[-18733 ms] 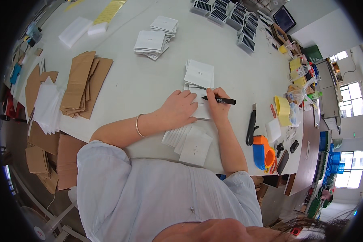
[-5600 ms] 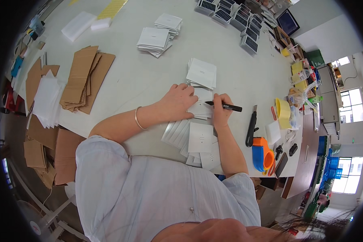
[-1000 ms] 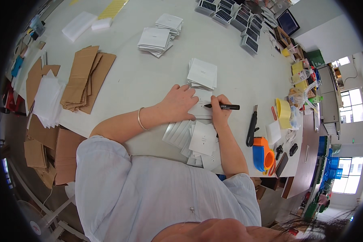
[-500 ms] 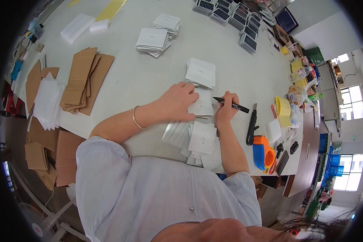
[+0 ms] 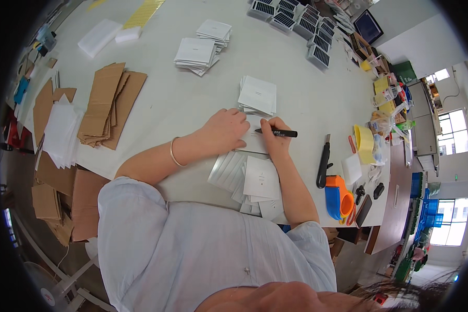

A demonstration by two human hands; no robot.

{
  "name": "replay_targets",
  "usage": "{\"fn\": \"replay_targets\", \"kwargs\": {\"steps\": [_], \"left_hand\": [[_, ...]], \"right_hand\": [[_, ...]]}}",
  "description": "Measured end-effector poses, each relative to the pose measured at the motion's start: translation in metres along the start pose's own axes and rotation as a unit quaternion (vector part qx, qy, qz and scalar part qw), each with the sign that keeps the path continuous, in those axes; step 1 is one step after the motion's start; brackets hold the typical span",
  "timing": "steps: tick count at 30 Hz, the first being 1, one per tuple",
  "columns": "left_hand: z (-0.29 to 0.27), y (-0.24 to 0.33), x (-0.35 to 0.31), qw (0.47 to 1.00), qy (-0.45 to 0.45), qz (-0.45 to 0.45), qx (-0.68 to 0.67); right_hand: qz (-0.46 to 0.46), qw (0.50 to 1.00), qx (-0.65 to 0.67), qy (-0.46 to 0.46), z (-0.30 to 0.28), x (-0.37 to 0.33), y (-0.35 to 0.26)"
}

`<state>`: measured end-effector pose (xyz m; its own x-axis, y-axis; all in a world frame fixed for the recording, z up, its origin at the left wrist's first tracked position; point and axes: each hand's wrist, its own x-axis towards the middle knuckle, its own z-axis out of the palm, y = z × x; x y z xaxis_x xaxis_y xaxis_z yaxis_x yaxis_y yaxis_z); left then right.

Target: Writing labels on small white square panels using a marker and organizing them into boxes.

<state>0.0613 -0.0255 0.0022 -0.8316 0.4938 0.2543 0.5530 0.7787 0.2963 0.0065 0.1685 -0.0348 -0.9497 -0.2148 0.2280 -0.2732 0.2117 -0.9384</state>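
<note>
Pinching a black marker (image 5: 285, 133) with right fingers (image 5: 267, 128), left fingers (image 5: 241, 125) slightly parted at a white card (image 5: 255, 142).

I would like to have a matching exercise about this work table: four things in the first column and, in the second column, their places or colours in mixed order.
1. marker
2. bracelet
3. tape dispenser
4. cardboard stack

A. orange and blue
B. around the wrist of the left hand
C. brown
D. held in the right hand

Right pairs: 1-D, 2-B, 3-A, 4-C
</note>
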Motion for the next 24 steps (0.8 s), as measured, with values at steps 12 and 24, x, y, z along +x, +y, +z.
{"fn": "replay_targets", "kwargs": {"steps": [12, 24], "left_hand": [[-0.002, 0.004, 0.001, 0.994, -0.094, -0.051, -0.029], [0.006, 0.006, 0.002, 0.997, -0.059, -0.05, -0.01]], "right_hand": [[-0.006, 1.0, -0.029, -0.007, 0.002, -0.002, -0.001], [0.0, 1.0, -0.011, -0.022, -0.005, -0.008, -0.005]]}}
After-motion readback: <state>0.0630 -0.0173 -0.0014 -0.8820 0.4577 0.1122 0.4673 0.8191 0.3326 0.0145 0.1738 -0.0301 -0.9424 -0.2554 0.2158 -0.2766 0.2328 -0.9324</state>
